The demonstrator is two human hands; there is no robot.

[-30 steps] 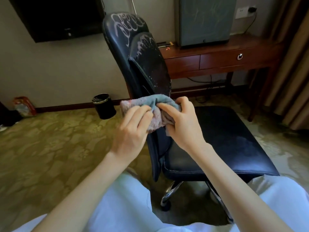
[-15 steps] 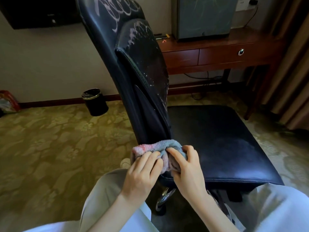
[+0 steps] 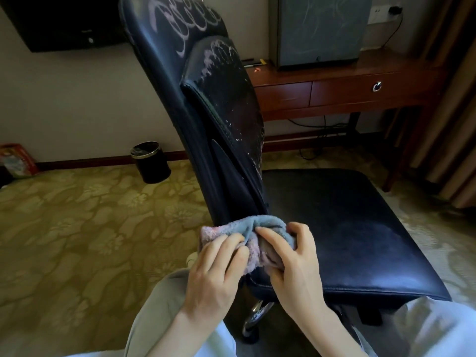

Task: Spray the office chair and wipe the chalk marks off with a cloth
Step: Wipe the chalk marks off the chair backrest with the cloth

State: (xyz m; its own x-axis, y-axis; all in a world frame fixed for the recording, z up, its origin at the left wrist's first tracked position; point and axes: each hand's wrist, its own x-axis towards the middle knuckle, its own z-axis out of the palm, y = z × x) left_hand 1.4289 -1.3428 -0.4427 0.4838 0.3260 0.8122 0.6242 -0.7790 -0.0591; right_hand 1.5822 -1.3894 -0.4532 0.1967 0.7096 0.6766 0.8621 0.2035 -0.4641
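1. Fingers (image 3: 274,239) of both hands curl round one cloth (image 3: 257,222), bunching it between them
2. Its pink end sits in the left hand (image 3: 213,276), its blue end in the right hand (image 3: 296,269)
3. The cloth lies at the foot of the backrest of the one black chair (image 3: 334,228)
4. Two patches of looping chalk marks (image 3: 192,20) smear the backrest's top and cushion

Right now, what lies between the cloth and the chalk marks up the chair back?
In the head view, only dark backrest, flecked with pale specks, separates the cloth from the chalk marks.
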